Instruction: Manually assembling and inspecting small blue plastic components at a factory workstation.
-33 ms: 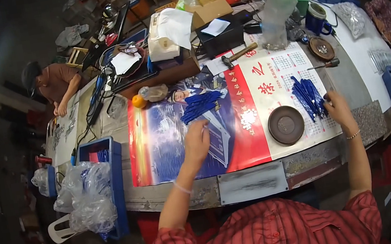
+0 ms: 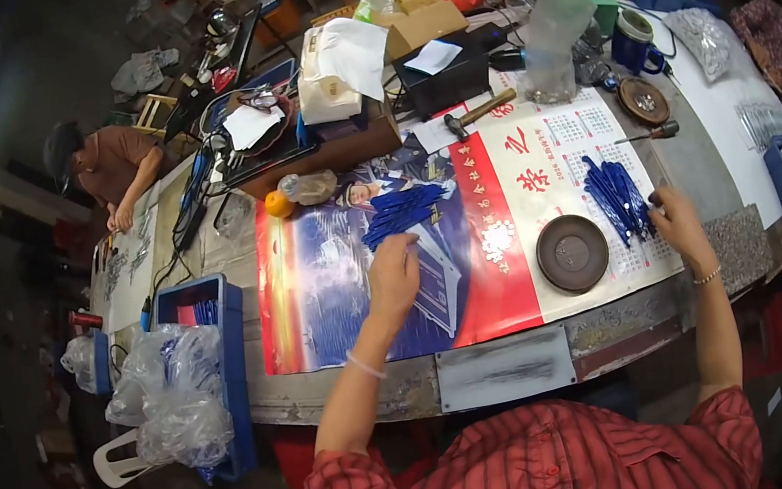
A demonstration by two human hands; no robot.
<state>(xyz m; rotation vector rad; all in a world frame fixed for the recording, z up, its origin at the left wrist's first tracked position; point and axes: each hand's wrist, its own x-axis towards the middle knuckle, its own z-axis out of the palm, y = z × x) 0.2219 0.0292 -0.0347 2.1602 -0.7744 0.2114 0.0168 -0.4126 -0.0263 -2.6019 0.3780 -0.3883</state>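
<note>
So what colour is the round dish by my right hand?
Dark brown round dish, clearest in the head view.

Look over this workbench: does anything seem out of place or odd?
An orange fruit sits among tools and parts at the poster's top left corner. A hammer lies across papers. The blue pieces and lie in loose piles, not spilled.

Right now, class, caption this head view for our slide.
Left hand reaches the loose pile of blue plastic pieces; right hand touches another blue pile beside a round brown dish.
</note>
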